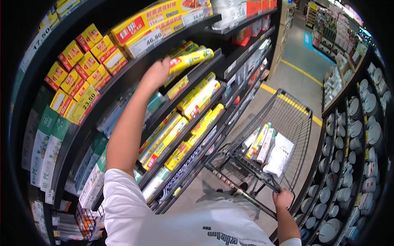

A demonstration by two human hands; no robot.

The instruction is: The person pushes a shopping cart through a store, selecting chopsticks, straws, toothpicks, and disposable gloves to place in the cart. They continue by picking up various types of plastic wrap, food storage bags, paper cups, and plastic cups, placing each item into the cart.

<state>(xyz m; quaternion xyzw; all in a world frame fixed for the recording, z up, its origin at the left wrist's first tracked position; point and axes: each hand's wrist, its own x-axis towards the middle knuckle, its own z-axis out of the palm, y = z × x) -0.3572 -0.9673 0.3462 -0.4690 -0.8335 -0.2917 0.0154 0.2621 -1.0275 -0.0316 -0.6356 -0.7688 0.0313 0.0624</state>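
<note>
At eleven o'clock on the dark shelf [119, 78], the long yellow cardboard wrap box [191, 59] is held by the left hand [158, 74], fingers closed on its end. At five o'clock, the right hand [283, 199] grips the wire trolley [303, 119]. This looks like the picking step; drawing the box out calls for clearing its neighbours.

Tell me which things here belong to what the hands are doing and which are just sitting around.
In use: left hand around the yellow box; right hand on the cart; packs in the cart.
Just about: other shelf boxes, price tags, bowls.
</note>
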